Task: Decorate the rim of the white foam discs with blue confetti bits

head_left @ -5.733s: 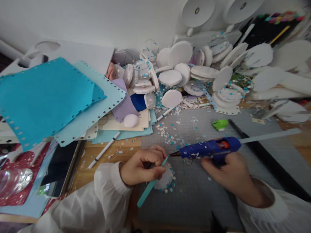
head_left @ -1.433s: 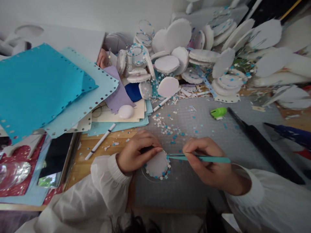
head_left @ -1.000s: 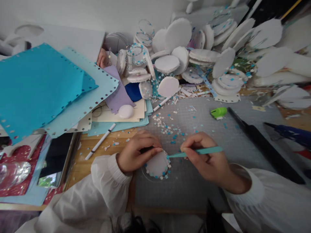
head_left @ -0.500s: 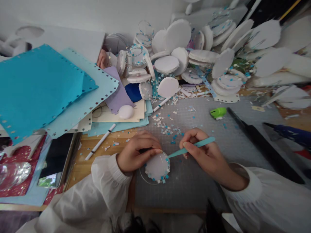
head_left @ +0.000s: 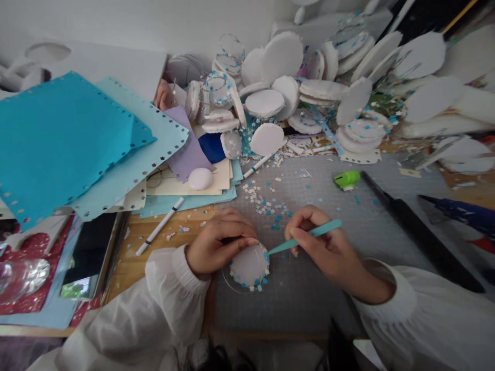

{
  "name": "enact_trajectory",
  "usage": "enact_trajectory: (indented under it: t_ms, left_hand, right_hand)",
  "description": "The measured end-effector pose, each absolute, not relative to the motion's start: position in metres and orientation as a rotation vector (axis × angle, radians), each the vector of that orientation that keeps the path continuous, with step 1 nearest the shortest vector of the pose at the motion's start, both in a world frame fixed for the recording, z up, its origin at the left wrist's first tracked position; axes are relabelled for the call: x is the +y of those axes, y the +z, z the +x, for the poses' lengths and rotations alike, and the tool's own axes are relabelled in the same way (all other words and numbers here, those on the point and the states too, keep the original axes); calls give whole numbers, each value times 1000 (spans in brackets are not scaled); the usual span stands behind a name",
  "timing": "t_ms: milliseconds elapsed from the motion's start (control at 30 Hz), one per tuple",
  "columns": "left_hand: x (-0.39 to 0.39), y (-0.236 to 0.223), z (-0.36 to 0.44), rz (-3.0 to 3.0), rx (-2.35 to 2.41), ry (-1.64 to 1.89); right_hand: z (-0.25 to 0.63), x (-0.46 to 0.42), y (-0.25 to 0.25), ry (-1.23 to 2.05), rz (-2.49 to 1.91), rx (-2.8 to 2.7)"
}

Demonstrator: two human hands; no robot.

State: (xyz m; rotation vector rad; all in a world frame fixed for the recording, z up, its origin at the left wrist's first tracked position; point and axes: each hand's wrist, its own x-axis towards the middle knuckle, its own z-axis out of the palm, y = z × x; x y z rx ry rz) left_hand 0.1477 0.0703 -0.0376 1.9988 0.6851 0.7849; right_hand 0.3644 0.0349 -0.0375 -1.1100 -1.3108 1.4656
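A small white foam disc [head_left: 247, 265] edged with tiny blue and white paper bits lies on the grey cutting mat [head_left: 309, 304]. My left hand [head_left: 216, 247] is curled round the disc's upper left edge and pinches it. My right hand [head_left: 325, 247] grips a thin teal paper strip [head_left: 305, 237], whose left end touches the disc's upper right rim. The blue glue gun [head_left: 464, 214] lies at the far right, away from both hands.
A heap of white foam discs [head_left: 309, 93] fills the back. Blue and teal punched paper sheets [head_left: 77, 139] cover the left. A green punch [head_left: 347, 179], a black ruler [head_left: 417, 232], pens [head_left: 160, 225], a phone [head_left: 88, 263] and scattered confetti [head_left: 270, 206] lie around the mat.
The glue gun left my right hand and now lies at the right. My right hand took the teal strip and swung its free end upward against the disc's rim.
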Motion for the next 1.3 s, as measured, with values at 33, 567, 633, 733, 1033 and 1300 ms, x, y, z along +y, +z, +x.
enact_trajectory:
  t_ms: [33,567,633,733,1033,1300]
  left_hand:
    - [70,-37,148,2000,690,782]
    - [68,-38,146,1985,723,774]
    - [68,-38,146,1987,732,776]
    - [68,-38,146,1998,737,775]
    - [63,-37,148,2067,785,778]
    - [55,-31,145,1756,950,990]
  right_hand:
    - [364,36,-37,1456,-1122,-1294]
    - [373,42,-38,1408,-1096,-1202]
    - [379,49,-37,1346,-1076,-1093]
    - [386,57,-33,1250,-1035,-950]
    - [391,64,-32,1213,-1062,-950]
    - [393,62,-43,956,-1202,-1289]
